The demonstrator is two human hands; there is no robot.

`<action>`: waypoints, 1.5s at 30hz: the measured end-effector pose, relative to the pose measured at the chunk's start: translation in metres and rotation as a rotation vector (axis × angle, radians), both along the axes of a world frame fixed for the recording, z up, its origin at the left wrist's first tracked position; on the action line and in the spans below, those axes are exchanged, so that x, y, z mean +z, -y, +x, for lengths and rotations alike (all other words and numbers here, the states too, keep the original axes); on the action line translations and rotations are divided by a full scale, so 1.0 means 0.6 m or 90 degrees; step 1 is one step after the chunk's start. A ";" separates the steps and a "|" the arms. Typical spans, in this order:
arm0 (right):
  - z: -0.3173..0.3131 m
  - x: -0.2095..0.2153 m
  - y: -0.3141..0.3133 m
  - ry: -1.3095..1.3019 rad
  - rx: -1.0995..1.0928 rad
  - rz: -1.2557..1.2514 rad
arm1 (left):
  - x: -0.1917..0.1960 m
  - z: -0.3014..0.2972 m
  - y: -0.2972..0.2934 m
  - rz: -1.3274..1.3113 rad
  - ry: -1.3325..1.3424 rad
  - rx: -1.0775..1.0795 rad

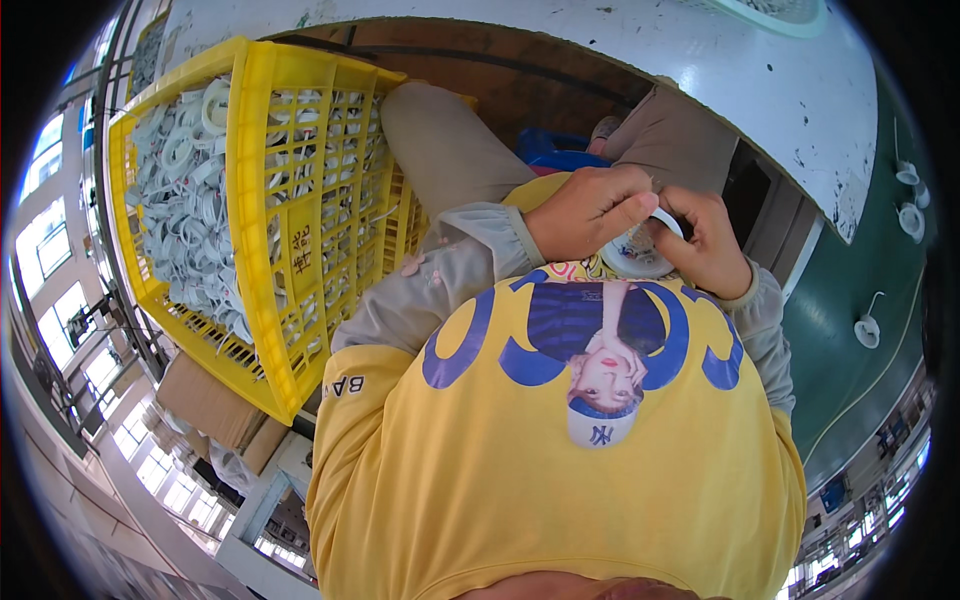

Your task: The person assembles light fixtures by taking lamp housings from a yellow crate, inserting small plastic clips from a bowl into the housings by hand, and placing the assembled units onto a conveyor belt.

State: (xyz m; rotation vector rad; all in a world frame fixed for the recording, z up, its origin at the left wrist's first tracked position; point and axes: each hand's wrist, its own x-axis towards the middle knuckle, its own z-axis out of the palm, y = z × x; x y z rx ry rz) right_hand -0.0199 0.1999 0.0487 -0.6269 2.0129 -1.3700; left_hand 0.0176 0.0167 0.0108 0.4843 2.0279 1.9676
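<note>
Close to my chest, over my lap, is a white round plastic part (637, 264) with a raised rim, partly covered by my fingers. My right hand (708, 240) grips it from the right, thumb and fingers curled around its rim. From the left comes my left hand (590, 212), closed, its thumb and forefinger pinched together at the part's upper edge. What sits in that pinch is too small and too hidden to make out.
At my left stands a tall yellow plastic crate (250, 200) filled with pale ring-shaped parts (180, 215). A white worktable (560, 25) with a worn edge spans the front, bearing a pale basket (785, 12). White hooked pieces (868, 330) lie on the green surface (845, 285) at right.
</note>
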 end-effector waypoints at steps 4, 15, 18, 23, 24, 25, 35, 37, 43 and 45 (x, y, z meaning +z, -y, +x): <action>0.003 -0.001 -0.001 -0.008 -0.009 0.014 | 0.000 0.000 0.001 -0.005 -0.022 -0.008; 0.008 -0.011 0.000 0.026 -0.018 0.006 | -0.003 0.005 0.004 0.005 0.017 -0.003; 0.011 -0.018 0.005 0.032 -0.025 -0.027 | -0.010 0.007 -0.002 0.024 0.035 0.027; -0.006 -0.032 0.006 0.007 -0.030 -0.083 | -0.012 0.004 0.000 0.008 0.079 0.054; -0.009 -0.026 0.007 -0.004 -0.048 -0.070 | -0.007 0.005 -0.002 0.009 0.069 0.076; -0.012 -0.020 0.007 -0.014 -0.066 -0.057 | -0.003 0.005 -0.003 0.011 0.060 0.098; -0.027 0.018 -0.019 0.158 0.038 -0.176 | -0.005 0.005 0.010 0.141 0.094 0.068; -0.017 0.029 -0.013 0.198 -0.004 -0.221 | -0.009 0.003 0.011 0.117 0.068 0.038; -0.019 0.026 -0.012 0.190 0.044 -0.241 | -0.022 0.005 0.015 0.165 0.075 0.006; -0.024 0.023 -0.011 0.164 0.056 -0.228 | -0.021 0.005 0.014 0.161 0.080 0.000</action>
